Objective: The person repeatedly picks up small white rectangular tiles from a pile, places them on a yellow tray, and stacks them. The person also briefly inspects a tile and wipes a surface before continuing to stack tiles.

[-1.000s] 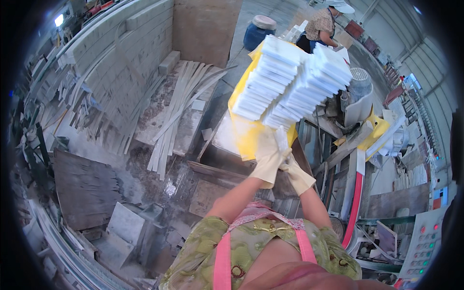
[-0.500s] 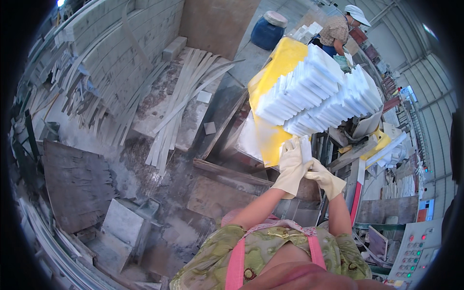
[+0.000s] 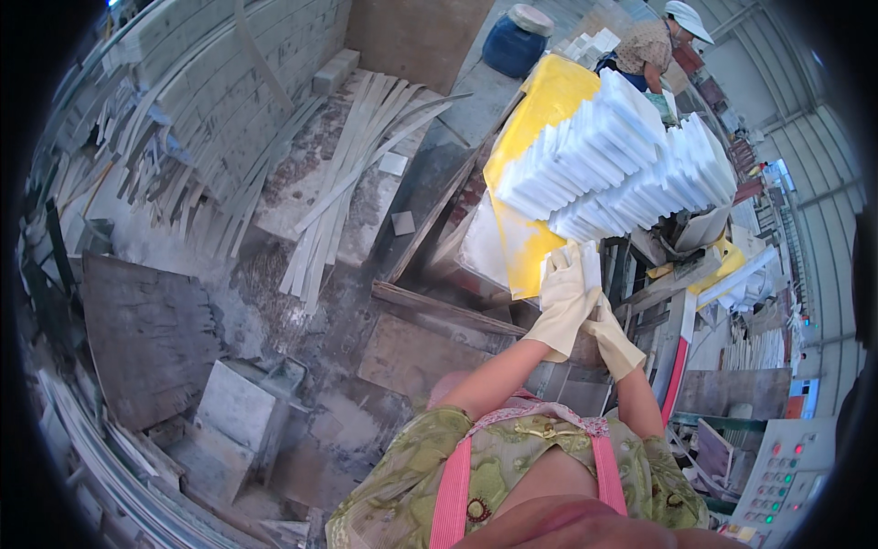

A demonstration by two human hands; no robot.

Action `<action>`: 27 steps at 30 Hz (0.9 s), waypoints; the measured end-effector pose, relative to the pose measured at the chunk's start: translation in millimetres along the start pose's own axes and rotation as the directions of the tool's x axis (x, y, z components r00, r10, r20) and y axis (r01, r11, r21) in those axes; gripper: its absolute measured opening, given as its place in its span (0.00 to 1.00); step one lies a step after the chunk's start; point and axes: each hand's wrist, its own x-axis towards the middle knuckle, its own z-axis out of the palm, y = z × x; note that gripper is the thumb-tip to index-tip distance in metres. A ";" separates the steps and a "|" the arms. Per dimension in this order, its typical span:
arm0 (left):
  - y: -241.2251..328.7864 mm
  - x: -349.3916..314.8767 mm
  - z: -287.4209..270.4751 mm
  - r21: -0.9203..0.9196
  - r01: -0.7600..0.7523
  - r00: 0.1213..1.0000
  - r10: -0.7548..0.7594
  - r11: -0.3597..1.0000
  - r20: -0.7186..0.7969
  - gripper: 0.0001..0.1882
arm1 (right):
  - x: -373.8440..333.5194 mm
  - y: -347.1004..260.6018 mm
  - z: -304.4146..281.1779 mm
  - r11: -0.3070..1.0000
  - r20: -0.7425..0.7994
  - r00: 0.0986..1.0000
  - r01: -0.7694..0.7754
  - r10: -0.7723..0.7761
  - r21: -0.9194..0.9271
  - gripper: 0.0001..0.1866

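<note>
- My left hand [image 3: 562,288], cream-gloved: closed round a small white slab [image 3: 592,263], fingers along its left side.
- My right hand [image 3: 610,334], cream-gloved: just below and right of the left, against it at the glove; its fingertips are hidden, so I cannot tell whether it grips.
- The white slab: raised between my hands and the near end of the stacked tiles, roughly upright; whether it touches them I cannot tell.
- Stacked white tiles [image 3: 585,146]: two long rows side by side, pieces leaning on edge, directly beyond my hands.
- Yellow sheet [image 3: 526,137]: under the tiles, showing along their left side and draping toward me.
- Wooden frame [image 3: 439,305]: low, dark, left of my forearms.
- Long pale strips [image 3: 343,197]: loose bundle, left of the frame, lying across a stained board [image 3: 279,206].
- Small square tile [image 3: 403,223]: flat, between strips and frame.
- Blue barrel [image 3: 514,46]: pale lid, beyond the sheet.
- Co-worker [image 3: 645,50]: pale cap, patterned top, bent forward behind the tiles.
- Control panel [image 3: 782,480]: grey, red and green lights, to my lower right.
</note>
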 end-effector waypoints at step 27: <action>0.9 -0.6 -4.5 -0.017 -0.045 0.999 0.045 0.999 -0.010 0.54 | 12.5 20.7 7.9 0.983 -0.096 0.993 -0.048 0.066 0.180 0.49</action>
